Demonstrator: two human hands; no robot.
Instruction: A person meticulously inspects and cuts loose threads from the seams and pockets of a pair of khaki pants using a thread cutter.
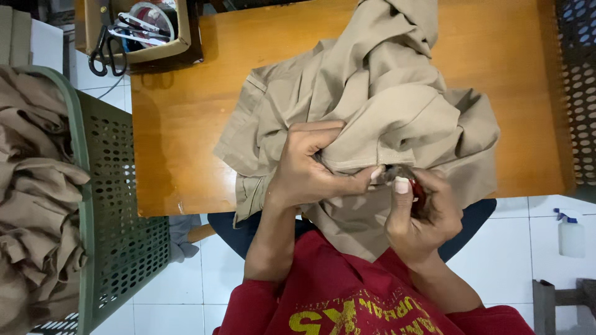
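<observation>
a white tiled floor [186, 273] is showing under an orange wooden bench [180, 124], and on that bench a crumpled khaki garment [372, 99] is lying heaped, its near edge hanging over toward the person in a red shirt [347, 291]. starting at the grip: the left hand [307, 167] is pinching a folded seam of the garment, thumb pressed along the fold and fingers curled over the cloth above it; the right hand [419, 214] is closing around a small red tool [418, 193], thumb pressed on top, its tip meeting the same seam just beside the left thumb, where a bit of dark thread or fluff seems to be gathering. what exactly the tool is cannot be told, since the hand is hiding most of it. judging by how things lie, the work on this one seam looks to be under way, with the rest of the garment sitting bunched and not smoothed out. moving outward, a green perforated basket [108, 205] at the left is holding a pile of similar khaki cloth [37, 211], a cardboard box [180, 37] at the bench's far corner is carrying scissors [105, 53], another perforated basket [580, 93] is standing at the right, and a white spray bottle [570, 232] is standing on the floor.
</observation>
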